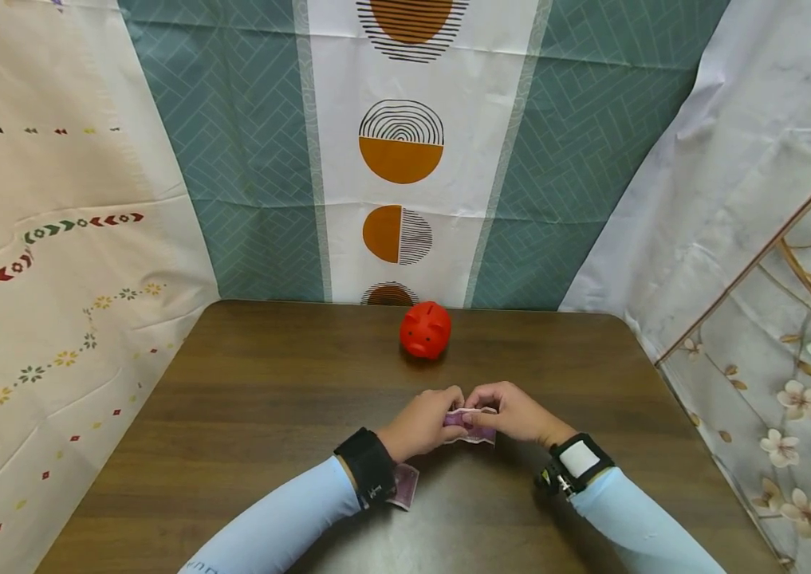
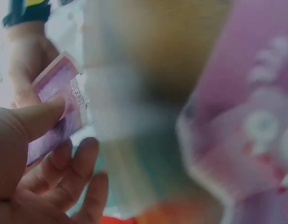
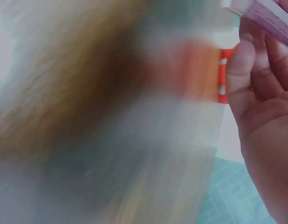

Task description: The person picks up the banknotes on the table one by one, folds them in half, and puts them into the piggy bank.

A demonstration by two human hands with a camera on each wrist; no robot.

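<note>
Both hands meet over the table, just in front of a red piggy bank [image 1: 425, 330]. Between them is a creased purple-pink banknote [image 1: 478, 430]. My left hand [image 1: 423, 418] pinches its left end, with the thumb [image 2: 46, 114] lying flat across the note's face in the left wrist view. At the other end, my right hand [image 1: 516, 413] pinches the upper edge between thumb and fingers. A second purple-pink banknote [image 1: 405, 486] lies on the table beside the left wrist, partly hidden by the wrist strap [image 1: 368, 466].
The brown wooden table [image 1: 269, 383] has the piggy bank near its back edge. Patterned cloths hang behind it and on both sides, including a teal and white one [image 1: 254, 159]. A blurred purple surface [image 2: 256, 93] with pale shapes fills the left wrist view's right side.
</note>
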